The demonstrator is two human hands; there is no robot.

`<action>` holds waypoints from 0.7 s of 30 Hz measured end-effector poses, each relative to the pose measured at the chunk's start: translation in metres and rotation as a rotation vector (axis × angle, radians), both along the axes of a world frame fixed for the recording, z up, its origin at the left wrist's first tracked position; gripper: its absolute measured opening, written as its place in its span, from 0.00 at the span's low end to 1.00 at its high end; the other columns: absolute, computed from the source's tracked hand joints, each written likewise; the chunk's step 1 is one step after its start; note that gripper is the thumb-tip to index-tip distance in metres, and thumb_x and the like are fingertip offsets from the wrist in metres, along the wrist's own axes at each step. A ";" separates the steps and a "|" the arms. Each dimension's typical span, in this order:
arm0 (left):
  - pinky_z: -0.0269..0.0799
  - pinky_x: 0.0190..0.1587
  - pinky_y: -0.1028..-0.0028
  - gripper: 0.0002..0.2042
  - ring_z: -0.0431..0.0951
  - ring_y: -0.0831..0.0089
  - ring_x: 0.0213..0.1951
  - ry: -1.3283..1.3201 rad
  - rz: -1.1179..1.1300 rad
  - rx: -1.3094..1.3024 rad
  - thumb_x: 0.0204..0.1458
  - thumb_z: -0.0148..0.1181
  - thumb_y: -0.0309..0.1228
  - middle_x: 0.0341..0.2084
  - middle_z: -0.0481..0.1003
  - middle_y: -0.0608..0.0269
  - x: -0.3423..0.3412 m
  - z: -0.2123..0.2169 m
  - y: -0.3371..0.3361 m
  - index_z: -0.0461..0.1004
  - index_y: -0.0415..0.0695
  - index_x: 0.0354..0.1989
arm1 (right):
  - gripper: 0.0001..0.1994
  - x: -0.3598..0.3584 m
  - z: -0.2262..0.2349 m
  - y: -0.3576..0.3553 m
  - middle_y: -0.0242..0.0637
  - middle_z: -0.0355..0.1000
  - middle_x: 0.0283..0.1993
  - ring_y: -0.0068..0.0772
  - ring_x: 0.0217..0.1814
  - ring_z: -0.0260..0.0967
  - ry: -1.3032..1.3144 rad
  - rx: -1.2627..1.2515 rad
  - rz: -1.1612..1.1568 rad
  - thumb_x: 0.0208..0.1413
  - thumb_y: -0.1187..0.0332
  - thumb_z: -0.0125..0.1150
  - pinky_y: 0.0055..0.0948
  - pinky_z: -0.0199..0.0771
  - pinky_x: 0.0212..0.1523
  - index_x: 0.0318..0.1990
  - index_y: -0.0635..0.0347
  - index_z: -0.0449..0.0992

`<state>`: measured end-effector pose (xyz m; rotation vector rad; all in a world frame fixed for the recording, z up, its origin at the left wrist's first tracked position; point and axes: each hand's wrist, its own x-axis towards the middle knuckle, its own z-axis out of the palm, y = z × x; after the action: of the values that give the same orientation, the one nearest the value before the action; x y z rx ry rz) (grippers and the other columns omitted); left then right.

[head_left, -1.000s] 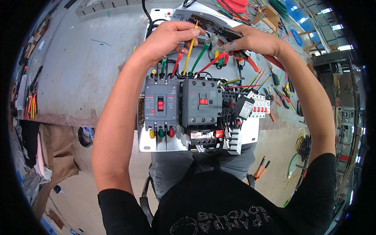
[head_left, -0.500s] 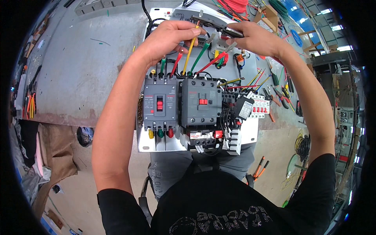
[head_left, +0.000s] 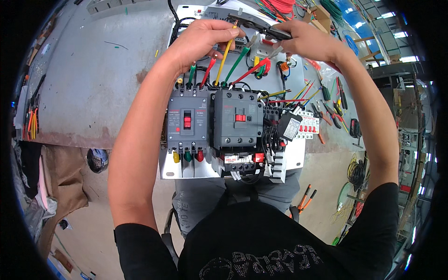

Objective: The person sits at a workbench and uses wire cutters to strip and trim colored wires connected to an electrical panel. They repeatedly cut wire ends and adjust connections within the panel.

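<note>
A yellow wire (head_left: pixel 223 63) rises from the top of a dark grey contactor (head_left: pixel 239 119). My left hand (head_left: pixel 200 38) pinches its upper end between thumb and forefinger. My right hand (head_left: pixel 309 42) is closed round the handles of dark pliers (head_left: pixel 255 27), whose jaws meet the wire's tip; whether they grip it I cannot tell. Beside the yellow wire, a green wire (head_left: pixel 237 61) and a red wire (head_left: pixel 249 70) slant up from the contactor with pale lugs on their ends. Left of it sits a grey circuit breaker (head_left: pixel 187 116) with a red switch, its short coloured leads below my left hand.
The parts are fixed on a white mounting plate (head_left: pixel 295 156) over the table's near edge. A row of small breakers (head_left: pixel 308 125) stands at its right. Hand tools (head_left: pixel 332 112) lie further right, near red wire coils (head_left: pixel 279 6) and an open carton (head_left: pixel 319 18).
The panel and parts appear shifted slightly left and up in view. Both hands keep their grips, and the pliers' jaws stay at the yellow wire's tip.
</note>
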<state>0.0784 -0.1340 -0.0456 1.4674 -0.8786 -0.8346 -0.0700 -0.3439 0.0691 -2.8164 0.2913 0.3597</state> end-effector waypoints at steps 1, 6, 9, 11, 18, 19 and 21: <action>0.76 0.41 0.77 0.17 0.78 0.83 0.41 0.001 0.001 -0.003 0.66 0.60 0.45 0.37 0.81 0.74 0.000 -0.001 0.001 0.84 0.50 0.55 | 0.18 0.005 0.006 0.003 0.40 0.79 0.32 0.29 0.30 0.78 0.147 0.117 -0.042 0.61 0.62 0.61 0.32 0.77 0.35 0.46 0.71 0.79; 0.76 0.40 0.77 0.17 0.77 0.83 0.41 0.007 -0.009 -0.012 0.66 0.59 0.45 0.37 0.80 0.74 0.000 -0.002 -0.001 0.85 0.50 0.54 | 0.17 0.009 -0.006 -0.016 0.39 0.81 0.37 0.25 0.36 0.78 0.233 0.302 -0.058 0.58 0.65 0.60 0.29 0.77 0.41 0.51 0.66 0.80; 0.76 0.40 0.77 0.18 0.77 0.83 0.41 0.009 -0.001 -0.011 0.66 0.59 0.46 0.36 0.80 0.75 0.001 -0.002 0.000 0.85 0.50 0.54 | 0.13 0.007 -0.017 -0.020 0.37 0.78 0.30 0.27 0.28 0.76 0.126 0.327 -0.020 0.57 0.63 0.62 0.29 0.75 0.34 0.36 0.69 0.79; 0.76 0.40 0.77 0.18 0.77 0.83 0.41 0.010 -0.008 -0.009 0.66 0.59 0.45 0.35 0.79 0.74 0.001 -0.001 0.000 0.85 0.49 0.54 | 0.13 0.007 -0.018 -0.020 0.38 0.78 0.30 0.27 0.28 0.76 0.110 0.336 -0.017 0.57 0.64 0.62 0.29 0.75 0.33 0.36 0.69 0.79; 0.76 0.39 0.77 0.18 0.77 0.82 0.40 -0.022 0.007 -0.032 0.66 0.57 0.45 0.33 0.79 0.74 0.000 -0.004 -0.004 0.85 0.48 0.54 | 0.16 0.009 -0.009 -0.008 0.37 0.76 0.29 0.26 0.29 0.74 0.119 0.183 -0.058 0.59 0.61 0.62 0.30 0.74 0.32 0.41 0.69 0.79; 0.76 0.39 0.76 0.18 0.77 0.82 0.39 -0.020 0.008 -0.028 0.66 0.57 0.45 0.33 0.79 0.74 0.000 -0.005 -0.005 0.85 0.48 0.54 | 0.16 0.008 -0.009 -0.008 0.36 0.76 0.30 0.26 0.29 0.74 0.112 0.177 -0.058 0.60 0.60 0.62 0.30 0.74 0.32 0.41 0.69 0.79; 0.76 0.39 0.76 0.18 0.77 0.82 0.39 -0.017 0.013 -0.020 0.67 0.57 0.45 0.33 0.78 0.74 0.001 -0.006 -0.005 0.84 0.48 0.54 | 0.16 0.009 -0.008 -0.007 0.36 0.76 0.30 0.26 0.29 0.74 0.118 0.168 -0.063 0.60 0.60 0.62 0.30 0.74 0.33 0.42 0.69 0.79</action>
<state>0.0790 -0.1394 -0.0516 1.4638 -0.8866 -0.8023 -0.0614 -0.3504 0.0613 -2.6205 0.3567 0.5125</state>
